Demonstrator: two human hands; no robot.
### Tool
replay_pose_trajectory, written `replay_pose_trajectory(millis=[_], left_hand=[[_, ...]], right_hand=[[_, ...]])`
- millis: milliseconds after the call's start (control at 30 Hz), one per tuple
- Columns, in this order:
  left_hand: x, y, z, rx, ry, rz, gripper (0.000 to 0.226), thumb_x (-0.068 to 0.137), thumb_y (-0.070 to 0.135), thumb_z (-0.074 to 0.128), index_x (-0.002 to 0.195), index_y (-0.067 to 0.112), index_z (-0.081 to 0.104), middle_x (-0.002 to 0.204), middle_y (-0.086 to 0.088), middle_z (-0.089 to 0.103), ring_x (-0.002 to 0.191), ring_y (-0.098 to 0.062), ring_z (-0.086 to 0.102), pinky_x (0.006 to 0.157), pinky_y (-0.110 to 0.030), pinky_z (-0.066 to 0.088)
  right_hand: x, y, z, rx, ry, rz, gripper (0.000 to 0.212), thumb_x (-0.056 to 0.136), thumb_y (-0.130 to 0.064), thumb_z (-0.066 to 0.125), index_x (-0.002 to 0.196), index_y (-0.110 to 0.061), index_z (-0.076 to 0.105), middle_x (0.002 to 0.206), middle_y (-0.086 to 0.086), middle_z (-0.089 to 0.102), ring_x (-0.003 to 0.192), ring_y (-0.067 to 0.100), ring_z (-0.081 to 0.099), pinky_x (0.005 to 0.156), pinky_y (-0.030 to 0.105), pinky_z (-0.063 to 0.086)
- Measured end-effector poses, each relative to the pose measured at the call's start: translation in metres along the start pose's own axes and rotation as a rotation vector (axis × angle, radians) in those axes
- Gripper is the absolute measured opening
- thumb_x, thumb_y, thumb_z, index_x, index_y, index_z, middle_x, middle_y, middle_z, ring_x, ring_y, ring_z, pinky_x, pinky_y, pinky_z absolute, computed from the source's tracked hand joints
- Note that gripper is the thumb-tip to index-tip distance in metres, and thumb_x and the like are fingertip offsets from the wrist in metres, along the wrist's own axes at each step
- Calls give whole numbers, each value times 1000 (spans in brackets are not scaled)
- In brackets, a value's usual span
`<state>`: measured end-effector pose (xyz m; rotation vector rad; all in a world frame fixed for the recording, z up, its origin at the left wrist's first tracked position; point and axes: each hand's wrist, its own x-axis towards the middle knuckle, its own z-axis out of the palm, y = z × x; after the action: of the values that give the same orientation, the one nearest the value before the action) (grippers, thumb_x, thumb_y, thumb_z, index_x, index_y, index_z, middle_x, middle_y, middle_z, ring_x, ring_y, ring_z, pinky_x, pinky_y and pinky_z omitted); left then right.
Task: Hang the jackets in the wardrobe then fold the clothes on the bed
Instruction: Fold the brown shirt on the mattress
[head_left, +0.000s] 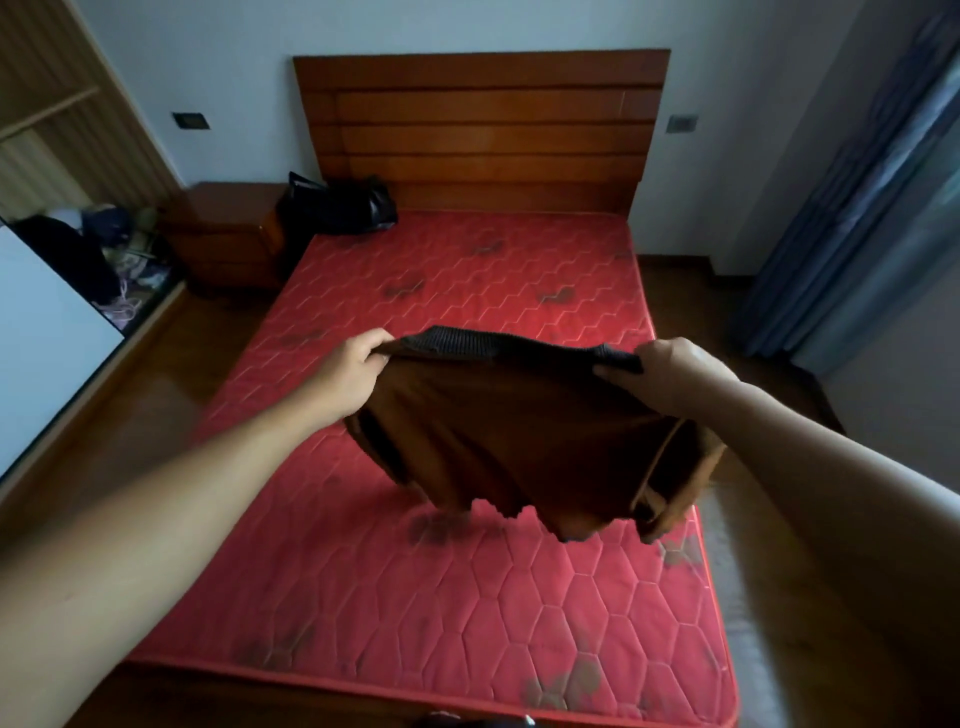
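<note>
Here the brown garment (498, 441) hangs above the red mattress (415, 597), its lower hem blurred, perhaps just clear of the surface. The left hand (353, 364) and right hand (670, 371) each pinch its dark ribbed edge; bare mattress lies all around.

two bare forearms were all that showed of the person. the left forearm (171, 514) filled the view toward 8 o'clock, broad at the frame's edge and narrowing to the wrist. the right forearm (831, 467) lay toward 4 o'clock, in deeper shade. the left hand (353, 369) showed its back and thumb. the right hand (670, 371) showed its back, knuckles and thumb. both arms were uncovered from edge to fingers.
</note>
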<state>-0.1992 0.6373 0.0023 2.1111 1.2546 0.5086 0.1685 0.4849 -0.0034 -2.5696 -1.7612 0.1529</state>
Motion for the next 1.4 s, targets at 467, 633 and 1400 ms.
replay_pose_trajectory(millis=[467,633,1400], left_hand=[[-3,-7,-8,188,-365,42,21,92,21,45,78,13,58,66,-6,57,62,-22,56,61,-47,49],[2,-12,-10,165,-405,21,22,94,26,46,85,21,66,84,-10,69,81,-29,67,72,-48,56],[203,94,-117,393,148,311,14,96,45,39,95,38,51,65,-2,60,50,-16,58,45,-42,44]], right_hand=[[-9,20,-7,608,-756,141,50,84,-54,74,109,-10,73,99,5,78,95,26,75,96,43,57],[1,12,-8,595,-725,213,41,84,-44,73,104,-9,74,94,9,78,89,28,76,93,45,59],[161,5,-170,21,560,-71,30,93,-48,49,99,-20,58,64,-5,39,58,26,43,54,30,35]])
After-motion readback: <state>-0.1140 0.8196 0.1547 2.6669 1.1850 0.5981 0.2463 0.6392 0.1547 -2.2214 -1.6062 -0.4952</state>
